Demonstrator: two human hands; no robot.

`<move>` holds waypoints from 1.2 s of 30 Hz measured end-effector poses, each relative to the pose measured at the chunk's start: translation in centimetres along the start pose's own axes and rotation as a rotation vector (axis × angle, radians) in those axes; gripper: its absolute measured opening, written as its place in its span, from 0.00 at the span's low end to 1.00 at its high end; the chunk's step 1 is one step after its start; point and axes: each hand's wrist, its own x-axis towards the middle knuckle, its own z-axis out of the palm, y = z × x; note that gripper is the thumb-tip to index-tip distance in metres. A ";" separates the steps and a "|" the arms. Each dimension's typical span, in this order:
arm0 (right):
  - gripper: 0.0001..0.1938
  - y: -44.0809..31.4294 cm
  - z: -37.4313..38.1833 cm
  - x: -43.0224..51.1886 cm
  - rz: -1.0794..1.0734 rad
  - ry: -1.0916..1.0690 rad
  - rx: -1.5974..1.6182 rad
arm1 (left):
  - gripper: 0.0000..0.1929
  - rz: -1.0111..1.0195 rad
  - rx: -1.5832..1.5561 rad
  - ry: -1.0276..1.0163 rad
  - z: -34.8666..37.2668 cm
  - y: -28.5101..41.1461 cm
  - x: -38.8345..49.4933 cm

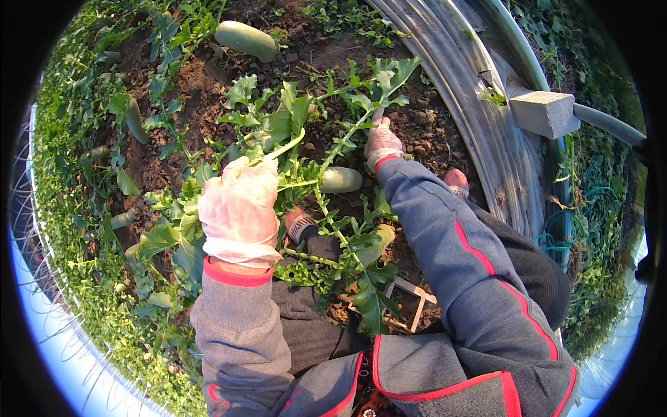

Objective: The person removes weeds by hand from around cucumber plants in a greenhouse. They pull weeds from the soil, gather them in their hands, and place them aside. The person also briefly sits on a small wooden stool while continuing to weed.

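Observation:
My left hand (241, 208), in a thin translucent glove, is closed around a pale green vine stem (285, 147) with lobed leaves. Further forward and to the right, my right hand (384, 139), gloved too, is at another leafy vine (348, 134); its index finger reaches up against the stem, and whether the fingers grip it is unclear. Between the hands a pale green oblong melon (341, 180) lies under the vines. Nearer my body, a second melon (379, 242) is partly hidden by leaves.
A larger oblong melon (247, 40) lies on brown soil ahead. Clear plastic sheeting (458, 78) and a curved pipe (526, 47) run along the right, with a concrete block (544, 113) there. Dense vines with more melons (135, 121) fill the left. A small wooden frame (411, 299) is by my legs.

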 end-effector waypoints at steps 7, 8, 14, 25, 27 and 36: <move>0.27 -0.2 0.3 2.1 0.159 0.013 0.377 | 0.02 0.020 0.028 0.012 0.4 0.0 0.4; 0.25 -0.1 0.2 2.2 0.168 -0.066 0.544 | 0.02 0.025 0.034 0.019 0.4 0.1 0.5; 0.24 1.4 -0.6 0.7 -0.378 0.099 -0.337 | 0.04 0.006 0.035 -0.016 0.1 0.4 0.5; 0.29 1.8 -0.2 6.2 -0.081 -0.043 0.357 | 0.16 -0.031 -0.052 -0.102 -0.4 0.7 0.7; 0.27 1.6 0.0 6.7 -0.135 -0.046 0.055 | 0.14 -0.010 -0.040 -0.075 -0.4 0.6 0.8; 0.25 1.0 -0.8 3.1 -0.189 0.220 0.113 | 0.08 0.005 -0.008 -0.027 -0.3 0.3 0.4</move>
